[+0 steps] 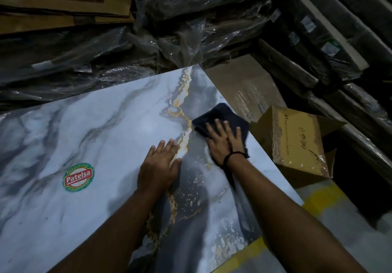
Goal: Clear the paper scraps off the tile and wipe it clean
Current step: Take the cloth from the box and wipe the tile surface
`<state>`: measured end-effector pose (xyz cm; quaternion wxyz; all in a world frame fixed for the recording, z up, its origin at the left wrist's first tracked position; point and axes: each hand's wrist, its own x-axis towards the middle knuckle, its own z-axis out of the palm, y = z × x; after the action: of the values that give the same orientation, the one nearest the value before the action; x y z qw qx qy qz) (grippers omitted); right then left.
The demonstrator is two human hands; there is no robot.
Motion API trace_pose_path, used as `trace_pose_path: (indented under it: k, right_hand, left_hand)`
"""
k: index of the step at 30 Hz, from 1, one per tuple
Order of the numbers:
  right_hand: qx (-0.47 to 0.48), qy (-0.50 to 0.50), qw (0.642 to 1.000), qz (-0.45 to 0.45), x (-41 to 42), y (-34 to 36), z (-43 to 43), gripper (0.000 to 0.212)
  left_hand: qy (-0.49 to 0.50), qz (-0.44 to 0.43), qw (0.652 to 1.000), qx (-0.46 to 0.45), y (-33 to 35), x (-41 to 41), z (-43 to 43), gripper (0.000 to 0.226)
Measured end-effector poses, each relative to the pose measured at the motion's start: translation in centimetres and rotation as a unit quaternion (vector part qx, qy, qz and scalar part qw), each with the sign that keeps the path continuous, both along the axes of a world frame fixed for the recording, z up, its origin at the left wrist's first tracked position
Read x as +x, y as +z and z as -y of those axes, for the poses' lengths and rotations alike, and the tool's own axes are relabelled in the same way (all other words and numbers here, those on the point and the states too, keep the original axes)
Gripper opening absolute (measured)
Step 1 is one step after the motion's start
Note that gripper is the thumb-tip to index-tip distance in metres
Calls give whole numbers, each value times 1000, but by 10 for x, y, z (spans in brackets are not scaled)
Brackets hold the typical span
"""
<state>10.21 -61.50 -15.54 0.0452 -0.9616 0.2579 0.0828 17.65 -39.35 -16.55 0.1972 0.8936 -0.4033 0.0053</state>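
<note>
A large glossy marble-patterned tile (89, 128), white and grey with gold veins, lies flat and fills most of the view. A red, white and green oval sticker (78, 177) sits on its left part. My right hand (224, 143) presses flat on a dark cloth (220, 115) near the tile's right edge, fingers spread over it. My left hand (160, 166) rests palm-down on the tile just left of the cloth, holding nothing. No paper scraps show on the tile.
An open cardboard box (297, 143) stands on the floor right of the tile. A plastic-covered cardboard sheet (244, 88) lies beyond the right edge. Plastic-wrapped stacks (191, 18) and flat cartons (53, 7) crowd the back. Yellow floor marking (318, 196) runs at the lower right.
</note>
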Motion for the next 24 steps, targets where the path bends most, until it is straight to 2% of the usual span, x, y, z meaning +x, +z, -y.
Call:
trace_pose_path:
  k: [3,5,8,10,11,13,16,20,24]
  right_hand:
    - [22,-91,995,-22,0,9,40,55]
    - [37,-109,993,-22,7,12,44,57]
    - [27,-59,998,-5,25,8,13,58]
    - [30,-2,999,14,35,6,-20,58]
    - [38,23,999,17,38,5,-33,58]
    - [46,62,997,17,40,5,-47,58]
    - [41,91,995,26,37,2,-28,56]
    - [11,0,1000,15,39,3,39,56]
    - [48,-76,996,-20,61,11,63,58]
  left_hand:
    - [9,3,1000,11,0,1,3,48]
    - [25,16,999,13,5,4,8,44]
    - [51,67,995,-61,17,18,18,25]
    - [74,92,989,-94,23,36,28,22]
    - [91,81,989,-84,22,47,32,25]
    - [124,27,992,6,19,66,37,45]
    - [119,-22,987,101,6,81,28,63]
    - [116,-28,988,95,3,81,25,65]
    - [131,-27,987,89,4,80,27,64]
